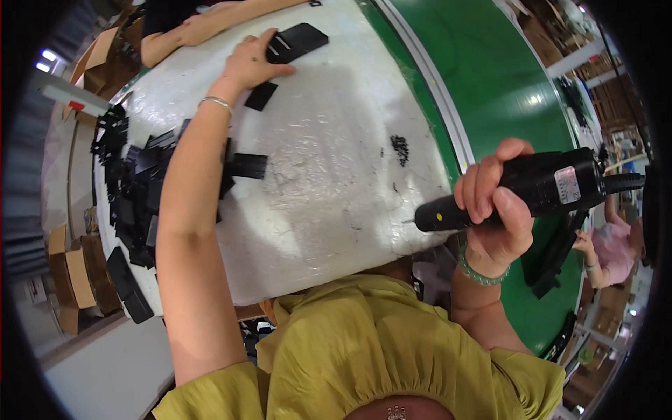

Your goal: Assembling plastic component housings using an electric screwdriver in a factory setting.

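My right hand [493, 199] is wrapped round a black electric screwdriver [539, 185], raised over the table's right edge. Its thin bit [409, 222] points left, and a cord leaves the back end. At the far side of the white table, my left hand [250, 61] spans the near end of a flat black plastic panel [301, 42] with pale slots, thumb on one side and fingers on the other. A small black plate [261, 96] lies just below that hand. Another dark piece [248, 166] lies to the right of my left forearm.
A heap of black plastic parts [143, 189] covers the table's left side, partly behind my forearm. Small black screws [399, 150] lie in a pile at right. Beyond is a green conveyor [504, 77] carrying a long black part [553, 262]. Another person's arms [210, 24] rest at the far edge.
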The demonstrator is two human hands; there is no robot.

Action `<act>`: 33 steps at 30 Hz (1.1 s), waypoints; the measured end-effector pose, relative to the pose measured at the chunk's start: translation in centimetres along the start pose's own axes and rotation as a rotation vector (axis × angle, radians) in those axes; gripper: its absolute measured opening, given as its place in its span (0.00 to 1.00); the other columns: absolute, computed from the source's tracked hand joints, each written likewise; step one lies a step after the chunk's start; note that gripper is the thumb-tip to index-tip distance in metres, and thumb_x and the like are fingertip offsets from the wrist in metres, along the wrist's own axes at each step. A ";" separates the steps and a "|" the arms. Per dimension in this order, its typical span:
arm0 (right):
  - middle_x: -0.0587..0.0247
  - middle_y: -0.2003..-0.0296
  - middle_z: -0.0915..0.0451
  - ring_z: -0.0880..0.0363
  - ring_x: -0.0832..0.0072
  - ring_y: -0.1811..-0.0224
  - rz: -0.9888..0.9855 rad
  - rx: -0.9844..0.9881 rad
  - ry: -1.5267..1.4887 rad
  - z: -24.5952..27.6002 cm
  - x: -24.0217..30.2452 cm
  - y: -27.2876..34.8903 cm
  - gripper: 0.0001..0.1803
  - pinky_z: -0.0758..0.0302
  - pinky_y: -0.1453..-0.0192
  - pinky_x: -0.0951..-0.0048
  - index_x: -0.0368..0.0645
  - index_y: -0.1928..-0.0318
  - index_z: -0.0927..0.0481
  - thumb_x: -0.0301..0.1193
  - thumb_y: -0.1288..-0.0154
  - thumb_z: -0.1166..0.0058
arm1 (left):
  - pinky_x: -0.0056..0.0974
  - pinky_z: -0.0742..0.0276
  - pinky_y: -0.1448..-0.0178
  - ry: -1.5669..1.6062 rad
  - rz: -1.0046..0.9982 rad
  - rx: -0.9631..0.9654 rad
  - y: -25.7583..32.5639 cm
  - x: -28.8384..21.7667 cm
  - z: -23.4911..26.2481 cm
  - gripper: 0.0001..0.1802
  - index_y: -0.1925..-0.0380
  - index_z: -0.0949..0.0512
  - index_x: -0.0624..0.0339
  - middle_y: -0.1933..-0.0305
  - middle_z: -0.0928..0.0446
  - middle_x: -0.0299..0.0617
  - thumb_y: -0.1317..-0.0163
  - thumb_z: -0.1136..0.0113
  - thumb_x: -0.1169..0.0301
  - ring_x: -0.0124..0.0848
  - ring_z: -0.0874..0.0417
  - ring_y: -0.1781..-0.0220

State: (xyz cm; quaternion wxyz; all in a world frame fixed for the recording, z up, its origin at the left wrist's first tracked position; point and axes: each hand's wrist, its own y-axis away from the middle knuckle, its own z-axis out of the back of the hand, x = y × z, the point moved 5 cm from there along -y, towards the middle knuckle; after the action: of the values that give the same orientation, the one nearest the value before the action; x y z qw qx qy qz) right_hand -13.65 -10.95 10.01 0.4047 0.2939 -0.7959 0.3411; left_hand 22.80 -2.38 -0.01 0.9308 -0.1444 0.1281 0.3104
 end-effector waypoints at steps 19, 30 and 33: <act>0.64 0.82 0.32 0.35 0.78 0.83 0.102 -0.107 0.015 2.5 -3.2 -2.8 0.16 0.34 0.76 0.74 0.31 0.57 0.33 0.20 0.49 0.53 | 0.43 0.29 0.51 0.370 -0.015 0.254 24.4 -12.9 3.2 0.39 0.50 0.26 0.62 0.50 0.33 0.50 0.70 0.27 0.66 0.44 0.27 0.56; 0.65 0.81 0.35 0.37 0.79 0.82 0.172 -0.041 -0.063 1.8 -1.2 -2.4 0.18 0.34 0.73 0.72 0.36 0.53 0.35 0.24 0.47 0.55 | 0.44 0.32 0.46 0.399 -0.488 0.050 17.3 -18.1 1.7 0.21 0.58 0.23 0.58 0.55 0.26 0.42 0.56 0.33 0.72 0.44 0.29 0.50; 0.66 0.81 0.35 0.39 0.79 0.82 0.212 -0.007 -0.095 1.6 -0.1 -2.3 0.18 0.35 0.73 0.73 0.36 0.53 0.36 0.24 0.47 0.56 | 0.42 0.30 0.51 0.407 -0.650 0.005 15.2 -20.2 0.1 0.16 0.63 0.21 0.58 0.61 0.25 0.39 0.57 0.34 0.74 0.41 0.27 0.54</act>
State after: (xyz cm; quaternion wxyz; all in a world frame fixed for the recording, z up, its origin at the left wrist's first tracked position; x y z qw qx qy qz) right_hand -12.63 -13.54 9.87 0.3293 0.2224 -0.8419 0.3651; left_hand -2.21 -1.65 3.81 0.9366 -0.2337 0.2585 -0.0360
